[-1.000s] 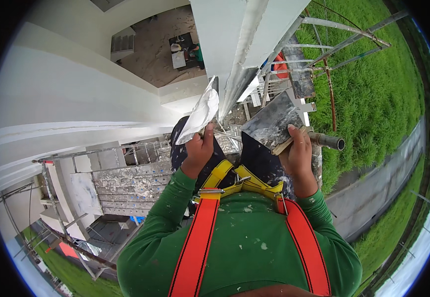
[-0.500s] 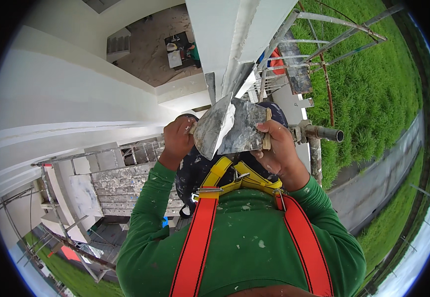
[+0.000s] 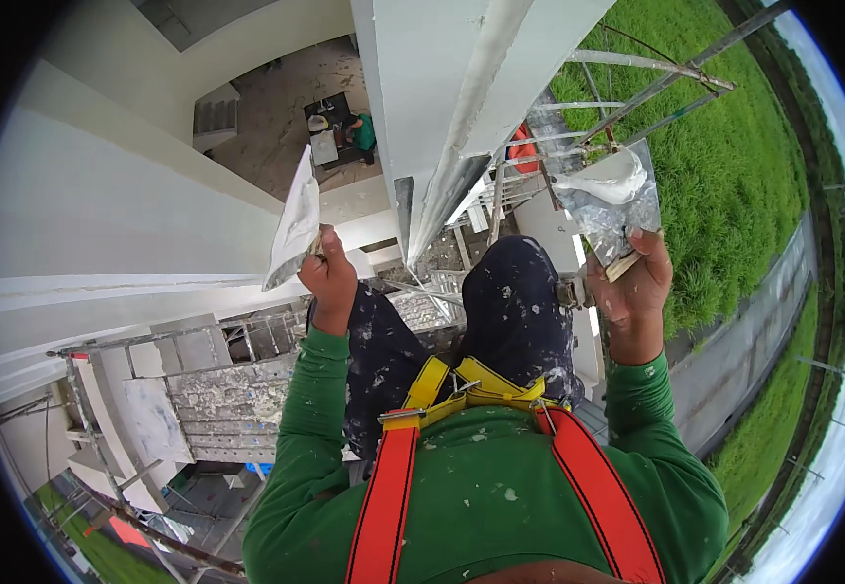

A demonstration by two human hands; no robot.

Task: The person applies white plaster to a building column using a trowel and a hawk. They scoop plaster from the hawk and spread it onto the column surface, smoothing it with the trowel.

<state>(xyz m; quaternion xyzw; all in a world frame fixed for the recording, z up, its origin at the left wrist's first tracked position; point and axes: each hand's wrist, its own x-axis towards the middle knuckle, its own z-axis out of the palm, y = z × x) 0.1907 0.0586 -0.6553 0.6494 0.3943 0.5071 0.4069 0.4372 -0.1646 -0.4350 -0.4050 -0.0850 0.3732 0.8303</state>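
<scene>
Your left grip [image 3: 330, 277] is closed on a broad putty knife [image 3: 294, 222]; the blade stands steeply tilted, its visible face white, greying toward the lower edge. Your right grip [image 3: 633, 287] clasps a flat metal plate [image 3: 644, 202] at its wooden handle strip [image 3: 623, 266]. The plate is grey and smeared, and carries a thick, smooth mound of white compound [image 3: 620, 181]. Both tools are well apart, outboard of your knees [image 3: 518, 282]. Below, near a person in green [image 3: 363, 131], a pale rounded item [image 3: 318, 124] is too small to confirm as a container.
</scene>
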